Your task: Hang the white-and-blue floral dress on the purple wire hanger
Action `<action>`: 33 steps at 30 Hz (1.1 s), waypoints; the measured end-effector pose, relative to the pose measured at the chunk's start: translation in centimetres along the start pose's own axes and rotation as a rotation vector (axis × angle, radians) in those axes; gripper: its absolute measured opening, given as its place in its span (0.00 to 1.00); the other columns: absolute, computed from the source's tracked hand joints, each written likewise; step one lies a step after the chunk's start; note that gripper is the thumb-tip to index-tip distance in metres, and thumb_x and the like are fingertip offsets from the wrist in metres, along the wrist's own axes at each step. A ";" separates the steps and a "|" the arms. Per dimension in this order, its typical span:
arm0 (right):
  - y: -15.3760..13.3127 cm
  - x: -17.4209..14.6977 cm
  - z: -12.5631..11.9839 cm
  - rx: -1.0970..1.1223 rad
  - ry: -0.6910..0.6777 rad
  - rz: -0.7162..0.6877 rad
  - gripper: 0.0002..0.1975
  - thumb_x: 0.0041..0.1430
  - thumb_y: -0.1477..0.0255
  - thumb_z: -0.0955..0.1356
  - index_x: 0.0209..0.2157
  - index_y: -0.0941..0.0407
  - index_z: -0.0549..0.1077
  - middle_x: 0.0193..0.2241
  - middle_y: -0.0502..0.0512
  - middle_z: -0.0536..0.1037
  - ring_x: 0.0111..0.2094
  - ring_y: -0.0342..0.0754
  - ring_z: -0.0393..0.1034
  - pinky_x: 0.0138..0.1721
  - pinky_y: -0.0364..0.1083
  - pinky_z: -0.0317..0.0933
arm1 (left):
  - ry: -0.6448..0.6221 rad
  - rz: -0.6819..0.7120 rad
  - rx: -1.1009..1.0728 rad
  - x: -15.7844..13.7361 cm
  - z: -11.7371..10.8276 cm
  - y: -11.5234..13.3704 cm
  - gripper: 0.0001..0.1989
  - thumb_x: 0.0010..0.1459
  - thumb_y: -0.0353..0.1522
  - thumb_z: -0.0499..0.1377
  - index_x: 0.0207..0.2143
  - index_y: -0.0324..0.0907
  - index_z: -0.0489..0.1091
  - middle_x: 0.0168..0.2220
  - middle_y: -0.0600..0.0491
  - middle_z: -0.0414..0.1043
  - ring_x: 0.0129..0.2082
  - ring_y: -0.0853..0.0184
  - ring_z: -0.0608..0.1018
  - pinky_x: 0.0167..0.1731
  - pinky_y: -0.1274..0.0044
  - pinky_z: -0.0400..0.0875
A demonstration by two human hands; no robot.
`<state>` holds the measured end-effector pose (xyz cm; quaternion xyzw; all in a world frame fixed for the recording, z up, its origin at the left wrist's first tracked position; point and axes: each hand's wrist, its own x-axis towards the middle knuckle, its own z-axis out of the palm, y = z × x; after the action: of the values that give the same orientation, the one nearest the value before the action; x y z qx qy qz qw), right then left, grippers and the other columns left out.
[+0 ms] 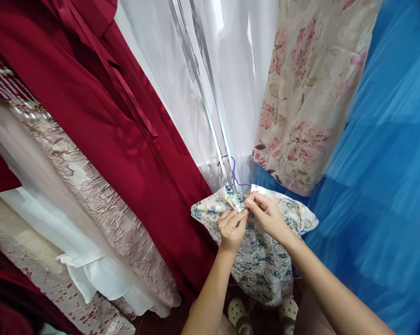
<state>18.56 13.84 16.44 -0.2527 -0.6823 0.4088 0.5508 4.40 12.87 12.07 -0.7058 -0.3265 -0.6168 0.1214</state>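
Observation:
A floral dress [266, 260], pale with blue and yellow print, hangs on a purple hanger [234, 171] in front of me. My left hand [232, 228] pinches the fabric at the front of its neckline. Close beside it, on the right of the neck opening, my right hand [264, 211] grips the same edge between thumb and fingers. Both sets of fingertips nearly meet; any button or fastening between them is hidden. The hanger's hook sits near shiny metal bars [210, 88].
A long red dress [126, 125] and beaded pale gowns [91, 200] hang at left. White fabric [238, 60] is behind the bars. A pink-flowered dress [301, 116] and a blue tulle skirt [377, 200] hang at right. Pale clogs [236, 311] stand on the dark floor below.

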 end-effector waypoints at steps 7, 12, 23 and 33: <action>-1.0 0.7 -1.0 -0.446 -0.130 -0.055 0.15 0.66 0.60 0.63 0.29 0.53 0.66 0.17 0.43 0.63 0.20 0.43 0.57 0.24 0.43 0.48 | 0.078 -0.063 -0.063 0.0 0.0 0.8 0.07 0.57 0.22 0.61 0.33 0.42 0.75 0.29 0.54 0.72 0.29 0.70 0.75 0.31 0.78 0.72; -1.1 1.2 -1.4 -0.549 -0.129 -0.111 0.18 0.67 0.62 0.61 0.24 0.54 0.62 0.17 0.44 0.63 0.20 0.43 0.58 0.25 0.43 0.48 | 0.040 -0.123 -0.114 -0.8 1.0 1.0 0.07 0.59 0.24 0.59 0.33 0.42 0.75 0.30 0.53 0.71 0.31 0.70 0.75 0.33 0.78 0.72; -1.5 1.8 -0.9 -0.148 0.015 -0.043 0.20 0.65 0.58 0.63 0.23 0.54 0.59 0.19 0.44 0.57 0.21 0.42 0.52 0.24 0.43 0.48 | -0.160 -0.071 0.002 -2.7 0.9 -0.8 0.07 0.59 0.26 0.60 0.34 0.42 0.78 0.29 0.52 0.71 0.29 0.69 0.76 0.33 0.78 0.72; -1.1 1.0 -4.5 0.052 0.185 0.054 0.22 0.63 0.56 0.66 0.22 0.54 0.58 0.18 0.42 0.51 0.19 0.40 0.43 0.21 0.43 0.39 | -0.336 -0.342 -0.053 -13.6 -0.8 -0.1 0.07 0.59 0.27 0.60 0.33 0.42 0.78 0.29 0.51 0.74 0.30 0.67 0.79 0.31 0.78 0.75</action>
<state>22.75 15.32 18.16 -0.2934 -0.6106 0.4161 0.6066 3.34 8.30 -0.70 -0.7359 -0.4404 -0.5108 -0.0593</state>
